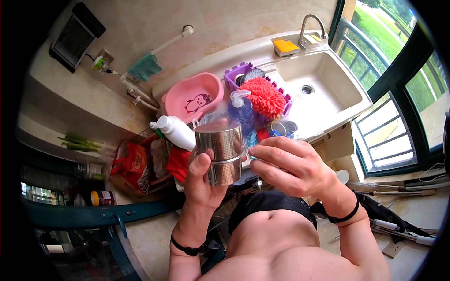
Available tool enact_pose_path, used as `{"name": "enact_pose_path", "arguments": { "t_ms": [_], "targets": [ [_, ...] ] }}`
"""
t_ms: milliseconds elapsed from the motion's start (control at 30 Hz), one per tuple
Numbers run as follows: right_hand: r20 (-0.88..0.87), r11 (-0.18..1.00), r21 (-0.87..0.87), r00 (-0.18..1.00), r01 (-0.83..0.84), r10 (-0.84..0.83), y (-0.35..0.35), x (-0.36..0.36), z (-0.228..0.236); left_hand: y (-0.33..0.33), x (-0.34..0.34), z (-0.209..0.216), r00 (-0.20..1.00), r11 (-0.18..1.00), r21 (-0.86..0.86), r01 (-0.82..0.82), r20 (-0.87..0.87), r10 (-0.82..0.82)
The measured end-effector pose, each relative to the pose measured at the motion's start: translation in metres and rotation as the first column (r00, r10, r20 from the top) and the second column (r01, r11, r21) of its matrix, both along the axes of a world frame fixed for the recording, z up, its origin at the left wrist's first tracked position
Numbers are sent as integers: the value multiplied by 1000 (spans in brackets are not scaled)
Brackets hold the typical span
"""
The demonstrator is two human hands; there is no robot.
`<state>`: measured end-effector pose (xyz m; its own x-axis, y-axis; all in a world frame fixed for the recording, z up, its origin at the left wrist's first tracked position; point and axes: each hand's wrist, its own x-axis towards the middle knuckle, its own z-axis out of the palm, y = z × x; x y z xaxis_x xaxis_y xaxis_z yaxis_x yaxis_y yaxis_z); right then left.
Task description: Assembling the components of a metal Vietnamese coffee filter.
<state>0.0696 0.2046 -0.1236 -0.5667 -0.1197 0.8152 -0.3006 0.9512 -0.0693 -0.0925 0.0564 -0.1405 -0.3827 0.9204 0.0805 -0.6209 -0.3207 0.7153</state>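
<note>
A shiny perforated metal canister (220, 147), cylindrical with a band around its middle, stands nearly upright in my left hand (204, 180). My left thumb and fingers wrap around its lower half. Close to the band on its right side, the fingers of my right hand (293, 164) are pinched together. Whatever they hold there is too small to make out. Behind the canister stand a blue pump bottle (240, 112) and a white bottle (176, 131) lying at a slant.
A pink basin (194, 93) sits on the counter beside a purple basket (234, 75) with a red chenille mitt (263, 97). Farther right is a white sink (323, 86) with a faucet (311, 28) and a yellow sponge (285, 45). Red bags (131, 164) stand at left.
</note>
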Motion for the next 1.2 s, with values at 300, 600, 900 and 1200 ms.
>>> {"name": "enact_pose_path", "arguments": {
  "t_ms": [300, 600, 900, 1200],
  "targets": [
    [86, 999, 18, 996, -41, 40, 10, 8, 0, 7, -3, 2, 997, 997, -67, 50, 56, -46],
    [-57, 993, -119, 998, -10, 3, 4, 3, -15, 12, 0, -4, 995, 983, -169, 68, -62, -80],
    [-144, 968, -243, 985, 61, -98, -9, -7, -13, 16, 3, -8, 999, 994, -106, 39, -11, -41],
    [-155, 961, -259, 978, 95, -138, -13, -11, -12, 18, 7, -3, 1000, 995, -94, -13, -7, 13]
  ]
}}
